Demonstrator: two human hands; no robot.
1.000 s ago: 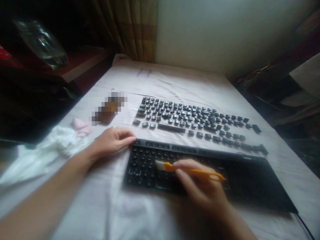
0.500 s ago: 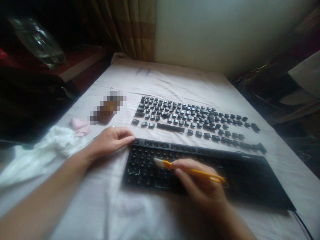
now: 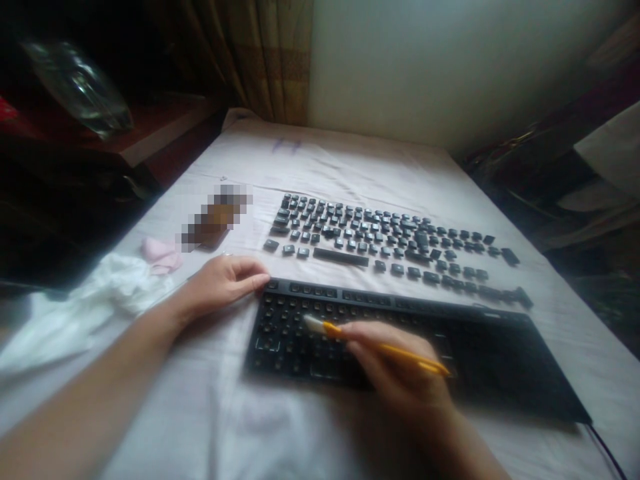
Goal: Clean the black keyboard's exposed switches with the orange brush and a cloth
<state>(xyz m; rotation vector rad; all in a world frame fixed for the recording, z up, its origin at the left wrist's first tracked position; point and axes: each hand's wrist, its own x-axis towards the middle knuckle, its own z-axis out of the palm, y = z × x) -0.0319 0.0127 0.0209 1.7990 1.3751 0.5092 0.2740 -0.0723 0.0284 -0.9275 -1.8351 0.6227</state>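
A black keyboard (image 3: 480, 373) with its keycaps off lies on the pale sheet, bare key sockets showing on its left part. My left hand (image 3: 225, 283) grips its far left corner, with thumb and curled fingers meeting at the edge. In my right hand (image 3: 400, 360) is a small yellow-handled brush (image 3: 335, 330), held like a pen. Its pale bristles touch or hover just over the left-middle sockets; I cannot tell which. Behind the keyboard the loose black keycaps (image 3: 365, 228) are laid out in rows, the long space bar (image 3: 341, 257) among them.
A crumpled white cloth (image 3: 120, 287) and a pink cloth (image 3: 161, 255) lie by my left forearm. Beyond them is a pixelated, blurred-out object (image 3: 215, 217). A cable (image 3: 605, 450) leaves the keyboard at the right. A dark red wooden surface (image 3: 170, 120) holds a clear plastic-looking item (image 3: 83, 87).
My right hand has shifted the brush slightly to the left over the sockets. The left hand stays at the keyboard's corner, and the keycaps have not moved.
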